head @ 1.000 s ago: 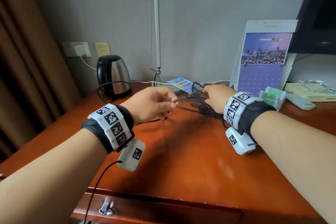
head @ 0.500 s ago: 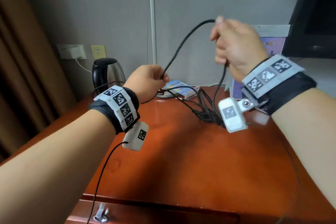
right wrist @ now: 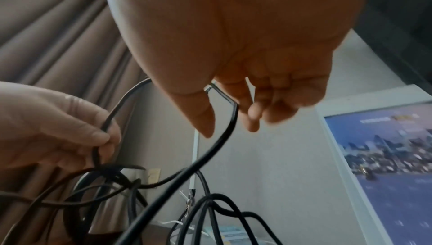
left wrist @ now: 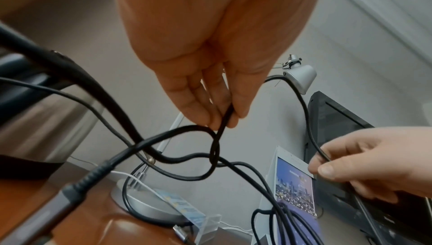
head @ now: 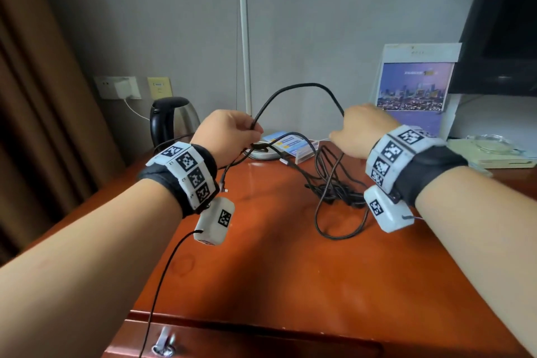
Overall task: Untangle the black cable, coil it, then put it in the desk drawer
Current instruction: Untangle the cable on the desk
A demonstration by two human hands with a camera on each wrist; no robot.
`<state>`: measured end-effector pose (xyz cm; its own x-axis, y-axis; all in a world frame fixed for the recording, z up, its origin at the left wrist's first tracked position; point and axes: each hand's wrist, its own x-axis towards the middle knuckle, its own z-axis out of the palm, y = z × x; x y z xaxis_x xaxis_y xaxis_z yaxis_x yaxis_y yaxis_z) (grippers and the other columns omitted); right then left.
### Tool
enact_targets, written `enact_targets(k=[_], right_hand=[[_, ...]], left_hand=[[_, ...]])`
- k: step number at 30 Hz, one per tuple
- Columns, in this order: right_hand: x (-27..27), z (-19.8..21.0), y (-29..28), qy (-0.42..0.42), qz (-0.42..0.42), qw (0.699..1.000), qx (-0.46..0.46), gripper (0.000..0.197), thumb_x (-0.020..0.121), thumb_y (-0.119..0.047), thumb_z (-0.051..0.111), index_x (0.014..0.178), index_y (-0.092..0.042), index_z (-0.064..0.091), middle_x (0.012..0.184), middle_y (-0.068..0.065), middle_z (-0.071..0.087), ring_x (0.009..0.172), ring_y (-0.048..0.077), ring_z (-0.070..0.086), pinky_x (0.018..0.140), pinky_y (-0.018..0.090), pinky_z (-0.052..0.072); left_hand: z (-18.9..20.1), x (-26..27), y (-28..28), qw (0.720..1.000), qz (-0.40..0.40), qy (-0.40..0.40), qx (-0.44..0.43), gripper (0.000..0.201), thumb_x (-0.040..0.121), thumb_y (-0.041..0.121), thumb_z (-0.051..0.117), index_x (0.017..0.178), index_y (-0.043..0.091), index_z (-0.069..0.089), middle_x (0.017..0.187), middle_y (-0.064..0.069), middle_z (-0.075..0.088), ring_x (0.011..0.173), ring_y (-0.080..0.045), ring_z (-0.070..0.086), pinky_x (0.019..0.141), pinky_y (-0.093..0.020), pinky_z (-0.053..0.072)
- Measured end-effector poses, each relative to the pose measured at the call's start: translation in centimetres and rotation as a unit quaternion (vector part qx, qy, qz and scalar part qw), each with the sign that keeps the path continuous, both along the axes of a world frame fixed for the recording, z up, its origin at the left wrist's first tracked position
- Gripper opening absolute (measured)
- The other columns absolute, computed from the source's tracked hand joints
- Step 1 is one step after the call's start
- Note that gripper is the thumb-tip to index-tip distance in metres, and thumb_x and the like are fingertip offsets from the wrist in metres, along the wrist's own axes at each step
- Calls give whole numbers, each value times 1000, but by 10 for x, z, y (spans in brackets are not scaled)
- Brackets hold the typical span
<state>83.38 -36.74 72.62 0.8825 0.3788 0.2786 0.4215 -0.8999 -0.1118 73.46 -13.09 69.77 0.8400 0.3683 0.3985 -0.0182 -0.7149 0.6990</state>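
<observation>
Half a second ago the right hand (head: pixel 359 132) was raised high with the black cable (head: pixel 299 87) stretched up from the left; it has since dropped level with the left hand (head: pixel 225 132), and the strand between them now arches loosely above the desk (head: pixel 261 256). Most of the cable lies on that desk in a knotted heap just below the right wrist, with one slack loop spilling toward the near edge, so the untangling looks barely begun. The drawer (head: pixel 232 340) at the near edge appears closed, its handle untouched. No tidy coil has formed; the left wrist view shows strands crossing over one another beneath the hand, which suggests a tangle close to the grip as well as in the heap. The left hand pinches the cable between thumb and fingertips (left wrist: pixel 208 117), and one plug end (head: pixel 223 183) dangles below it. The right hand holds the strand between thumb and curled fingers (right wrist: pixel 252 112), the cable bending sharply where it leaves them. By my reading, freeing the heap, coiling, opening the drawer and stowing all remain.
</observation>
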Motion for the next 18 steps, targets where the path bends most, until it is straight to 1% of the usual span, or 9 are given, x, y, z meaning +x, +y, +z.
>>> enact_targets(k=[2, 4, 6, 9, 11, 12, 14, 16, 18], right_hand=[[-7, 0, 3, -36, 8, 999, -1, 29, 97, -32, 55, 81, -9, 50, 89, 10, 55, 74, 30, 56, 56, 31, 36], [-8, -2, 9, -24, 19, 1000, -7, 26, 99, -33, 54, 87, -10, 54, 85, 9, 56, 80, 31, 55, 62, 32, 37], [-6, -7, 14, 11, 38, 998, -41, 27, 100, -34, 54, 84, -12, 60, 86, 9, 63, 79, 31, 58, 60, 31, 37], [-6, -18, 17, 58, 118, 988, -86, 32, 97, -40, 58, 77, -17, 63, 75, 2, 63, 75, 27, 60, 60, 30, 38], [-13, -21, 16, 113, 184, 971, -100, 28, 96, -39, 61, 77, -19, 65, 64, -4, 58, 63, 17, 57, 58, 29, 38], [-19, -22, 15, 144, 215, 960, -106, 22, 97, -37, 61, 83, -22, 69, 63, -7, 60, 60, 14, 59, 58, 28, 41], [-32, -24, 13, 179, 271, 935, -142, 16, 98, -32, 59, 102, -34, 74, 75, -13, 68, 68, 12, 67, 68, 23, 48], [-35, -33, 21, 165, 280, 921, -216, 24, 97, -25, 57, 108, -39, 74, 96, -12, 71, 86, 14, 69, 81, 27, 51], [-34, -48, 38, 196, 208, 907, -310, 18, 96, -22, 59, 96, -30, 76, 104, -4, 71, 97, 22, 68, 86, 31, 51]], left_hand=[[-4, -4, -2, 999, -7, 25, 24, 8, 85, 18, 77, 85, 26, 80, 79, 4, 77, 68, -5, 67, 77, -27, 57], [-7, -9, -3, 994, -41, 84, 50, 10, 85, 18, 78, 88, 27, 81, 79, 9, 78, 65, 3, 64, 67, -16, 52], [-11, -14, -3, 975, -100, 178, 85, 17, 83, 19, 80, 97, 31, 81, 87, 12, 78, 74, 5, 66, 74, -13, 50], [-20, -17, 4, 942, -178, 283, 40, 32, 78, 28, 82, 109, 35, 78, 106, 13, 77, 101, -11, 70, 96, -26, 53], [-26, -13, 9, 946, -170, 274, -15, 37, 71, 31, 74, 107, 30, 78, 109, 5, 77, 100, -25, 68, 96, -37, 53], [-28, -11, 12, 951, -160, 264, -12, 40, 68, 31, 71, 107, 27, 78, 109, 3, 77, 101, -27, 69, 97, -41, 54], [-32, -8, 18, 936, -189, 295, 19, 53, 64, 29, 72, 115, 14, 73, 109, 1, 75, 104, -23, 68, 96, -38, 53], [-42, -7, 28, 886, -260, 383, 15, 80, 59, 32, 84, 131, 4, 61, 123, -1, 67, 116, -19, 61, 97, -35, 44], [-49, -8, 37, 851, -266, 453, 3, 99, 54, 39, 93, 144, 19, 56, 144, 6, 59, 138, -13, 49, 116, -35, 34]])
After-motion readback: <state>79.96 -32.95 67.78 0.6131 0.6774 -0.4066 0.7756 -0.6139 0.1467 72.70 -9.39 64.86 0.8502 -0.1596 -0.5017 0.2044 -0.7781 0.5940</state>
